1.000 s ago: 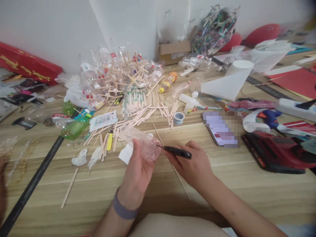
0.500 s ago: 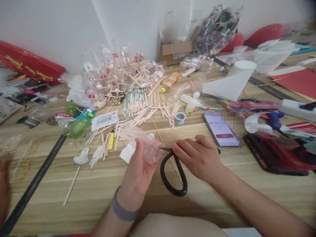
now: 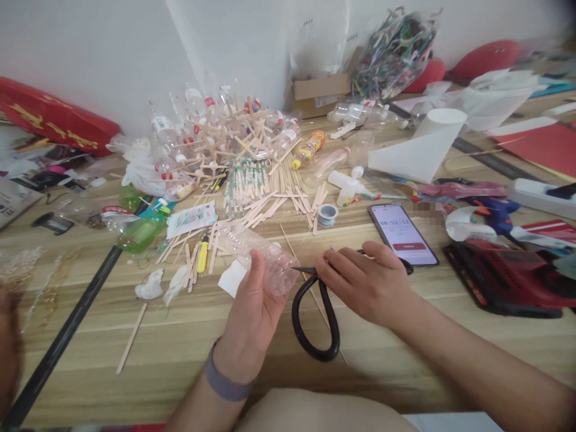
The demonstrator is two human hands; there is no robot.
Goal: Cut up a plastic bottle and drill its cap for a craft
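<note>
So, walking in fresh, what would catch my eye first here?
Probably the front: the left hand gripping a clear bottle, and black-handled scissors in the right hand, tip at the bottle's end. Behind, a heap of bottles and wooden sticks spreads before the wall.

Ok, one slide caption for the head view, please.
Left hand holds a clear plastic bottle; right hand grips black-handled scissors, blade tip at the bottle's end, above a cluttered wooden table.

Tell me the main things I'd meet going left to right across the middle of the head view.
Black spool, green bottle, slim yellow item, clear bottle in the left hand, black scissors in the right hand, red-and-black device.
</note>
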